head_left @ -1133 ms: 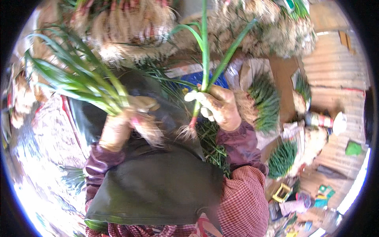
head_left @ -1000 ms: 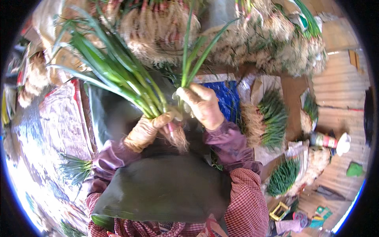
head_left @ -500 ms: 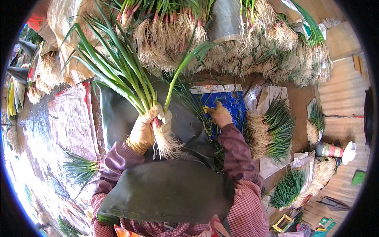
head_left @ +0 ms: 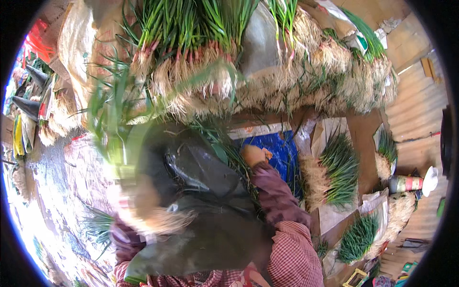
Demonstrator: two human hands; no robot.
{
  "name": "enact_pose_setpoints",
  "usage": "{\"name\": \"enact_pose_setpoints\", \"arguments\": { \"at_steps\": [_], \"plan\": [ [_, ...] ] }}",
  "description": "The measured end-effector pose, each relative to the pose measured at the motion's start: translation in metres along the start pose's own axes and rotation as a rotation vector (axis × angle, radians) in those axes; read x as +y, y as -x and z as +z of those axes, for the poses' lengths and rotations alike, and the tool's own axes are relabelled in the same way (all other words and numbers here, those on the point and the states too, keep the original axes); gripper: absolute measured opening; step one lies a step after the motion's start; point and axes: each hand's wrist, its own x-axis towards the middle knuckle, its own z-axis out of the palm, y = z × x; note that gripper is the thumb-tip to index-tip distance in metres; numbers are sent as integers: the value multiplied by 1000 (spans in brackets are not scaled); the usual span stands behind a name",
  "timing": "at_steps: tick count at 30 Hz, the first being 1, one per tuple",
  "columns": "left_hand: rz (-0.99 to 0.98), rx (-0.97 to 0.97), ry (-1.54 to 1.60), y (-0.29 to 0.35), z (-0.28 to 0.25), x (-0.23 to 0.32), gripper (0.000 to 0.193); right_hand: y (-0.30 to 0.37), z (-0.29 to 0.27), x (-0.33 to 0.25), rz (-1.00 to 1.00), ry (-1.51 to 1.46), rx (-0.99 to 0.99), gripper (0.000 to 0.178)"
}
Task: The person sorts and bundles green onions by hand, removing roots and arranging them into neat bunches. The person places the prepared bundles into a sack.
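Observation:
My gloved left hand (head_left: pixel 147 197), smeared by motion, is closed round a bunch of green onions (head_left: pixel 123 155). The long green leaves point up and away, and pale roots hang off to the hand's lower right. My right hand (head_left: pixel 253 155) has its fingers curled at the near left part of a blue sheet (head_left: pixel 281 162), next to a heap of loose green leaves (head_left: pixel 224 143). A small orange-tan bit shows at its fingertips; what it is I cannot make out. A dark apron or sheet (head_left: pixel 201 239) covers my lap.
Rooted green onion bunches (head_left: pixel 191 64) line the far side in a thick row. Trimmed bunches (head_left: pixel 337 162) lie to the right, with another bunch (head_left: pixel 358 238) nearer. A red-and-cream banded object with a white top (head_left: pixel 406 183) stands at far right. Some onions (head_left: pixel 98 227) lie at left.
My left hand has swung left and nearer with the onion bunch. My right hand has drawn slightly nearer and left, and its fingers have curled in.

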Motion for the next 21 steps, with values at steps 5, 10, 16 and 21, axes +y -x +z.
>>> {"name": "enact_pose_setpoints", "arguments": {
  "at_steps": [5, 10, 16, 21],
  "plan": [
    [757, 177, -412, 35, 41, 160, 27, 25, -97, -27, -272, -180, 320, 21],
    [1030, 615, -599, -49, 1, 207, 31, -50, -212, -84, -320, -431, 870, 17],
    [235, 294, -253, -134, -54, 65, 28, -115, -282, -121, -6, -511, 444, 21],
    [185, 659, -384, -161, -29, 8, 16, -27, -259, -140, -323, -646, 726, 18]
  ]
}}
